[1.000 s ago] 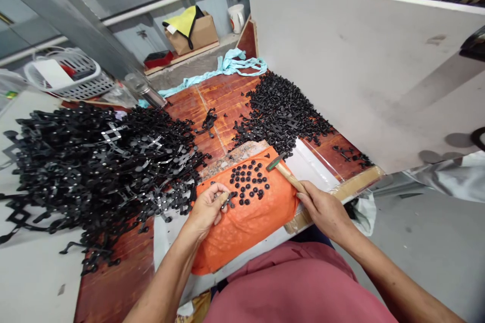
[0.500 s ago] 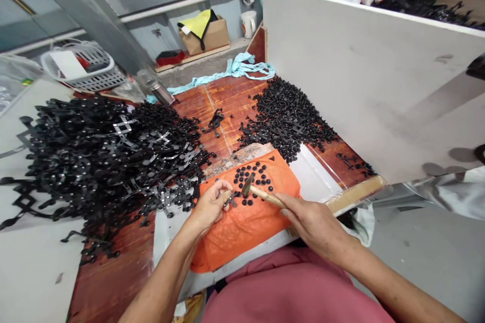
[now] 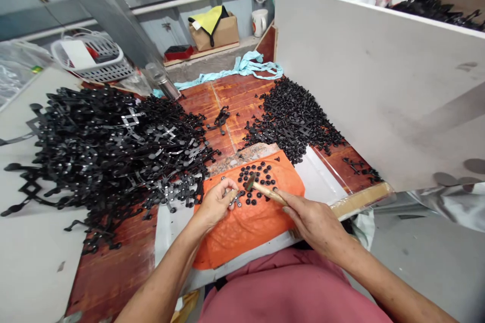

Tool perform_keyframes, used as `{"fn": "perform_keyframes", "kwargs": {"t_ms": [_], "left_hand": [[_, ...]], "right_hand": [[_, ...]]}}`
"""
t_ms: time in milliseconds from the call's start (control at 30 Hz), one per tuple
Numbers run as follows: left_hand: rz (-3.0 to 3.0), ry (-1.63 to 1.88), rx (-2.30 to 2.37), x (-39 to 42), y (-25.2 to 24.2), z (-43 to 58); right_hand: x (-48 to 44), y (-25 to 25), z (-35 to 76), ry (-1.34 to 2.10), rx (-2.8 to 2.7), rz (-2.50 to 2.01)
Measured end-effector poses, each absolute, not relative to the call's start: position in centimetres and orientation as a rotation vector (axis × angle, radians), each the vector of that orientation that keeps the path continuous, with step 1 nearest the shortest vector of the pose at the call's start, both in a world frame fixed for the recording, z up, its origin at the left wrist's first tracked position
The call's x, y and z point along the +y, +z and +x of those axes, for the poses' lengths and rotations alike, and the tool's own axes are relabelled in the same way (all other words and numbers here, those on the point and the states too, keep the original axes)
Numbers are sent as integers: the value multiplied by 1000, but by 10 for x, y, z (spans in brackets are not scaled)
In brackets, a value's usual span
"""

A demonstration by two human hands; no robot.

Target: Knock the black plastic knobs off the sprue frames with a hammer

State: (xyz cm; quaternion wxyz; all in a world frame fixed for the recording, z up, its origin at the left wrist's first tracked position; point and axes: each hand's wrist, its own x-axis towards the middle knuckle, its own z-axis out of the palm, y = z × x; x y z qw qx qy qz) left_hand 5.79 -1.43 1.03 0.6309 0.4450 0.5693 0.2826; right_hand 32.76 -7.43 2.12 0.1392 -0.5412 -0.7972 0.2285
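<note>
My left hand [image 3: 219, 204] pinches a small black hinged linkage piece [image 3: 236, 201] low over the orange cloth [image 3: 242, 234]. In my right hand [image 3: 308, 214] is a hammer [image 3: 267, 192], gripped by its wooden handle. The dark metal head of the hammer sits just right of the linkage piece, over several small round black caps [image 3: 261, 176] spread on the cloth. Whether the hammer head touches a cap, I cannot tell. A speckled stone slab [image 3: 248, 156] shows beyond the cloth's far edge.
A large heap of black linkage pieces [image 3: 113, 146] lies left, some hanging over a pale board. Small black parts [image 3: 291, 116] are piled at the back right beside an upright grey panel [image 3: 364, 81]. A white basket [image 3: 94, 60] and a metal flask [image 3: 166, 83] stand behind.
The whole view has shifted slightly, with the scene sliding to the right. The hammer head sits slightly differently above the caps. Both hands keep their holds.
</note>
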Motion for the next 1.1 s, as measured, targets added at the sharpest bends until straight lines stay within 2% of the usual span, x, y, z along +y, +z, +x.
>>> {"fn": "perform_keyframes", "kwargs": {"t_ms": [300,800,900,1100], "left_hand": [[910,636,1269,-14,15,58],[921,676,1270,-13,8,57],[912,691,1278,-14,7,57],[780,819,1178,-34,20,64]], "right_hand": [[-73,19,317,464,-2464,-1569],[-75,19,308,379,-2521,-1565],[-73,22,307,475,-2522,-1574],[-61,43,301,929,-1961,-1421]]}}
